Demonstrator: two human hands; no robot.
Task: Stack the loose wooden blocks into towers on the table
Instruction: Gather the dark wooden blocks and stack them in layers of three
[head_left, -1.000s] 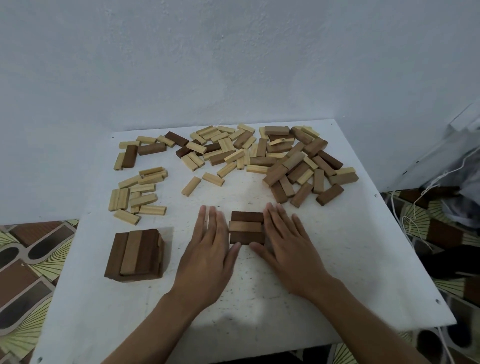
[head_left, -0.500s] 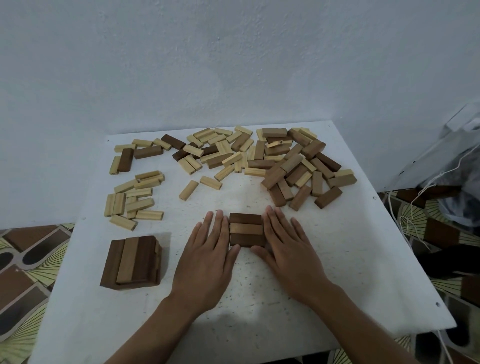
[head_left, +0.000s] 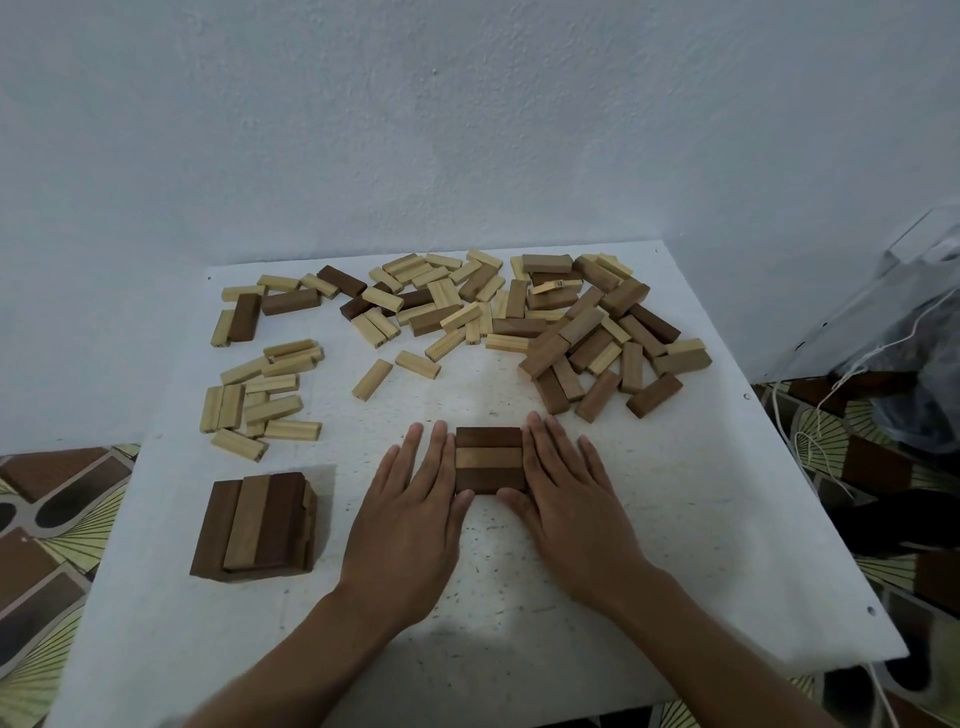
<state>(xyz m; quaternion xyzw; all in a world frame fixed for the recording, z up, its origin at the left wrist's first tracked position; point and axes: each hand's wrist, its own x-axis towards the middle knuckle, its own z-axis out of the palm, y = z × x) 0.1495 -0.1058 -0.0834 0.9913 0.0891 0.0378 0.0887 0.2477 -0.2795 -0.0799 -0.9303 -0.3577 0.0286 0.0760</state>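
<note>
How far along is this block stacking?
Done: one short tower stands at the left of the table. In hand: the left hand and right hand press flat against a three-block layer, apparently squaring it. Left: most blocks lie loose, a pale cluster at left, a mixed pile behind.

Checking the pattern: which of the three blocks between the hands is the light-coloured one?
The middle block: it is pale wood, while the far block and the near block beside it are dark brown.
</note>
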